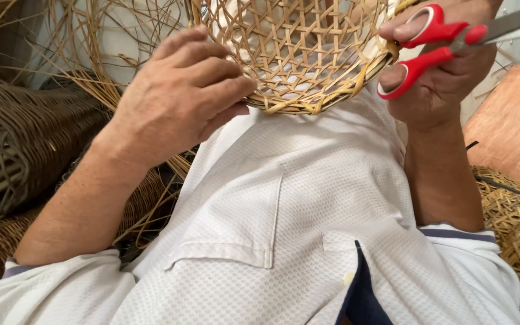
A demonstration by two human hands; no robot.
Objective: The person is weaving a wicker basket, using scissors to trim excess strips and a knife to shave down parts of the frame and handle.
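Note:
A round open-weave cane basket (296, 54) is held up in front of my chest at the top middle of the view. My left hand (179, 96) grips its left rim, fingers curled over the edge. My right hand (437, 72) is at the basket's right rim and holds red-handled scissors (434, 48), thumb and fingers through the loops. The metal blades point right, out of the frame. My white shirt fills the lower middle.
Loose cane strips (91, 48) hang at the upper left. Dark woven baskets (25, 132) lie stacked on the left. A pale woven basket (519, 229) sits at the lower right, with an orange surface (513, 120) behind it.

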